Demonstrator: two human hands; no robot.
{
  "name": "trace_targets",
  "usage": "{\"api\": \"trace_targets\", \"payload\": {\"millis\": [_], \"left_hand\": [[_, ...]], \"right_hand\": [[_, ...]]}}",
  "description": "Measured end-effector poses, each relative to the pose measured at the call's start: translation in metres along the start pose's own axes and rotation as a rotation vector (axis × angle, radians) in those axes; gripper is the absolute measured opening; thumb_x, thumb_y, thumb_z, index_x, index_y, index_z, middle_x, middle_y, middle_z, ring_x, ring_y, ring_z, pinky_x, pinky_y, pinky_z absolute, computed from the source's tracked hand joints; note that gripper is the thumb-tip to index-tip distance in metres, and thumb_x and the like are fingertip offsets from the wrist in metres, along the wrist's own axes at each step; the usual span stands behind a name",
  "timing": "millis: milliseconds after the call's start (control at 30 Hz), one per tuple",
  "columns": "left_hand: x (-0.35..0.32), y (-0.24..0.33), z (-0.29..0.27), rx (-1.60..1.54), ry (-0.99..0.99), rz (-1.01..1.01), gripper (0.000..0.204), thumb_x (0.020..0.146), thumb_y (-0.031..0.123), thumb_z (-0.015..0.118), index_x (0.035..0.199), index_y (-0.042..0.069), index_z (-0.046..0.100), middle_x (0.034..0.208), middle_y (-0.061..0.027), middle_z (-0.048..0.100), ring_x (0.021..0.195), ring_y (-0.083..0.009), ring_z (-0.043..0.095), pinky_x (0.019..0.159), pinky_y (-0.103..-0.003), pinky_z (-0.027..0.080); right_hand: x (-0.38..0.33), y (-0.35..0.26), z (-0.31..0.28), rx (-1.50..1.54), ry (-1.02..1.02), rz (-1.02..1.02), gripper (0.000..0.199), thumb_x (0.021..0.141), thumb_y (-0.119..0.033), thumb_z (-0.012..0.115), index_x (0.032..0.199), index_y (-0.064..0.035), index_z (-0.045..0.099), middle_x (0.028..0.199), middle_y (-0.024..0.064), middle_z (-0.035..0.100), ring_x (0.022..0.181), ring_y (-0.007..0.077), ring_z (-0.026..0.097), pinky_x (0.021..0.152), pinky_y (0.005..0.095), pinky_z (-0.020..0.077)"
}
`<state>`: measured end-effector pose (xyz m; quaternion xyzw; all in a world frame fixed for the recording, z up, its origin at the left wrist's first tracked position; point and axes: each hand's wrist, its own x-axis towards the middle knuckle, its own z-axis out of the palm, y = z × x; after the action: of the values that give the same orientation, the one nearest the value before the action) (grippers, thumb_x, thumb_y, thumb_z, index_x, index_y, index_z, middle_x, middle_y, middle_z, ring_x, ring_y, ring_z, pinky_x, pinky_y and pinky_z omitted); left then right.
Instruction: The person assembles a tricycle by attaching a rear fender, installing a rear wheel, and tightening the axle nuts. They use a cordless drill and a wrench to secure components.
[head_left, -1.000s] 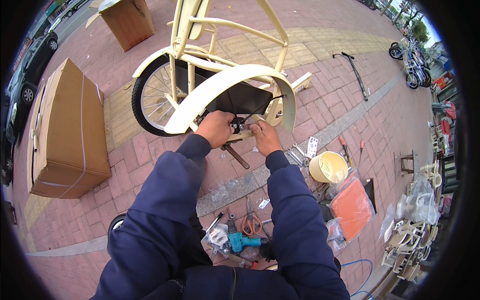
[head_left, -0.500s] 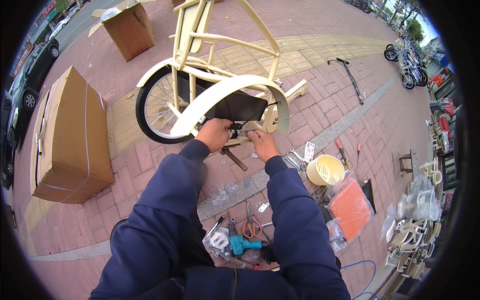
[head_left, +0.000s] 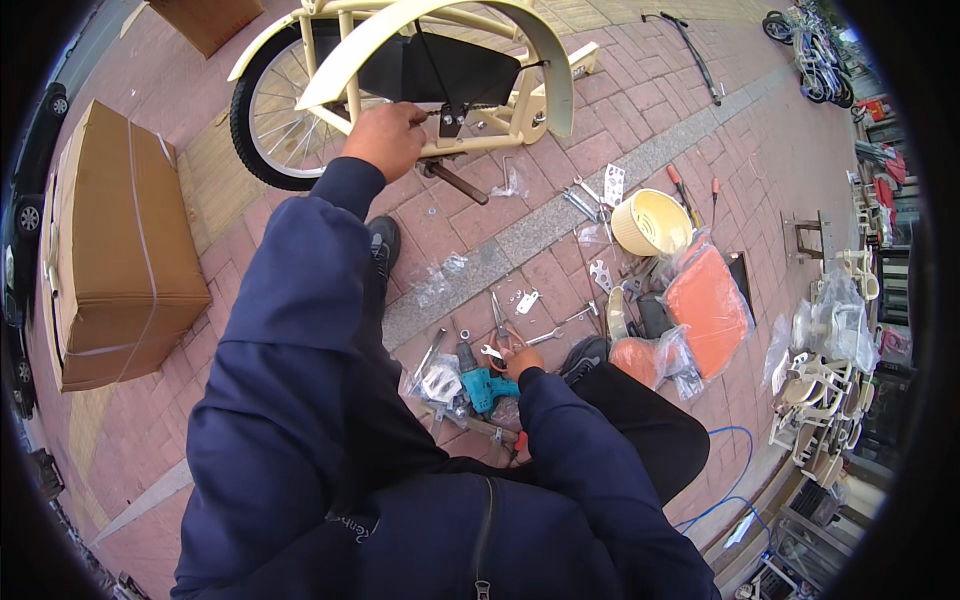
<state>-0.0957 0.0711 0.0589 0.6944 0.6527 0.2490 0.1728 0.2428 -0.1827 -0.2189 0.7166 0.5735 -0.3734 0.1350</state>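
Cream bicycle frame (head_left: 470, 135): upright, ahead of me on brick paving.
Left hand (head_left: 385, 138): stays at frame, fingers pinched on small fitting.
Right hand (head_left: 520, 362): left frame, now down among tools by teal drill (head_left: 482, 385); grip unclear.

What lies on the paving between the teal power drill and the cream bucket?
In the head view, between the teal drill and the cream bucket lie pliers, loose wrenches and small metal brackets on the brick paving.
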Motion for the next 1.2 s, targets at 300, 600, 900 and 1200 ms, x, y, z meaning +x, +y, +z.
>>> {"api": "trace_targets", "payload": {"millis": [300,600,900,1200], "left_hand": [[-0.013,-0.008,-0.03,0.022,-0.055,-0.02,0.042,0.089,0.025,0.068,0.121,-0.002,0.067,0.109,-0.0191,0.073,0.097,-0.0322,0.071,0.09,-0.037,0.054],[-0.207,-0.123,-0.108,-0.403,0.144,-0.332,0.041,0.094,0.019,0.066,0.127,-0.005,0.061,0.113,-0.0147,0.073,0.104,-0.0182,0.069,0.093,-0.03,0.052],[-0.687,-0.215,-0.011,0.387,-0.51,-1.159,0.04,0.085,0.038,0.064,0.093,0.001,0.076,0.1,-0.0227,0.072,0.099,-0.0383,0.068,0.09,-0.045,0.052],[-0.684,-0.141,0.087,0.036,-0.375,-1.681,0.061,0.08,0.044,0.07,0.124,0.003,0.066,0.127,-0.0273,0.063,0.118,-0.0395,0.061,0.102,-0.043,0.048]], "right_hand": [[0.01,0.036,0.005,-0.319,-0.283,-0.155,0.042,0.096,-0.043,0.055,0.108,-0.0094,0.076,0.109,0.0196,0.071,0.102,0.0378,0.067,0.091,0.047,0.052],[0.05,0.029,-0.001,0.105,-0.075,-0.38,0.04,0.092,-0.035,0.061,0.11,-0.002,0.073,0.102,0.0283,0.069,0.098,0.0416,0.067,0.087,0.0446,0.052],[0.038,0.03,0.0,0.135,-0.152,-0.306,0.041,0.09,-0.036,0.063,0.101,0.002,0.074,0.087,0.0252,0.071,0.084,0.0378,0.071,0.079,0.0428,0.0548],[0.012,0.002,-0.012,-0.018,-0.207,-0.401,0.035,0.093,-0.03,0.06,0.088,0.0013,0.074,0.073,0.0173,0.07,0.069,0.0295,0.071,0.068,0.0401,0.0553]]}}
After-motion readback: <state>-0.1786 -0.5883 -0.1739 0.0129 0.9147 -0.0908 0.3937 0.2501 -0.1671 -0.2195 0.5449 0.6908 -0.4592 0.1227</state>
